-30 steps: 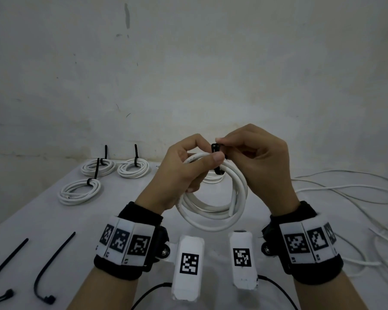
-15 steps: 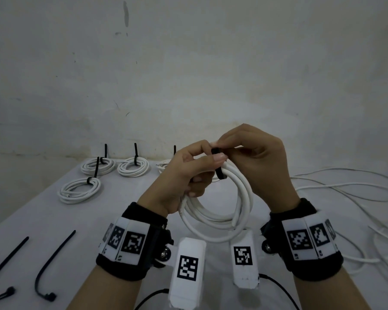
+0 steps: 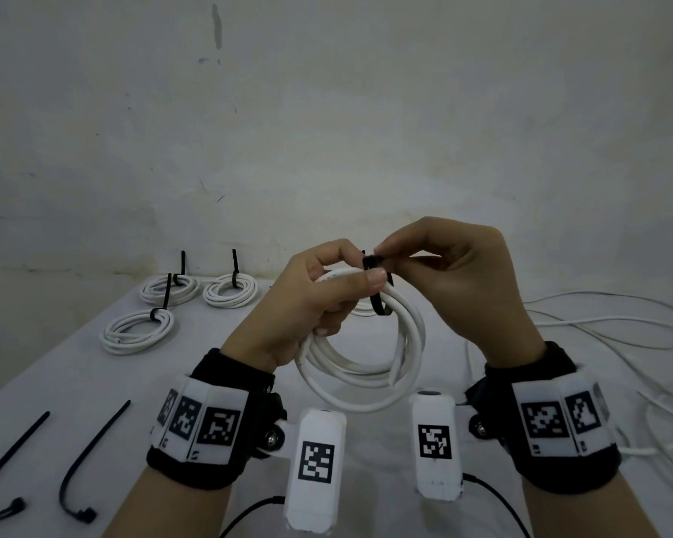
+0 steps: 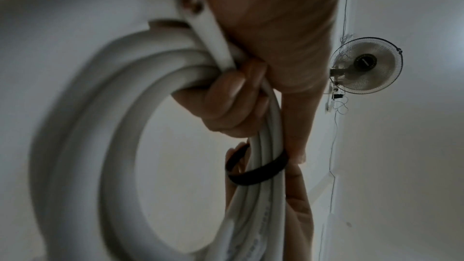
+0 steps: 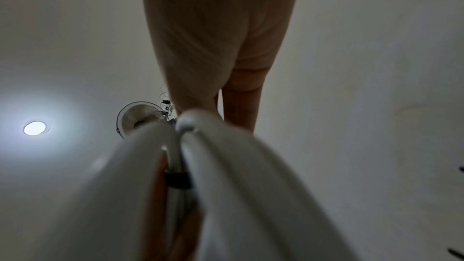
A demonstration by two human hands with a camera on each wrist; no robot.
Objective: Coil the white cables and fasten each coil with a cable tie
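I hold a coil of white cable (image 3: 360, 366) upright in the air over the table. My left hand (image 3: 327, 293) grips the coil's top, thumb pressed across the strands; the left wrist view shows its fingers curled round the coil (image 4: 105, 106). A black cable tie (image 3: 379, 300) loops round the coil just right of that thumb. My right hand (image 3: 436, 266) pinches the tie's head at the top. The loop of the tie (image 4: 256, 172) hangs loosely round the strands. In the right wrist view the blurred coil (image 5: 226, 176) fills the foreground, with the tie (image 5: 177, 180) partly showing.
Three tied coils (image 3: 138, 330) (image 3: 170, 290) (image 3: 230, 290) lie at the table's back left. Two spare black ties (image 3: 90, 456) (image 3: 8, 460) lie at the front left. Loose white cables (image 3: 607, 328) sprawl over the right side. A wall fan (image 4: 365, 64) shows.
The left thumb has slid over the coil's top toward the tie. The right hand's pinch has shifted slightly up and right on the tie's head. The coil hangs a little lower.
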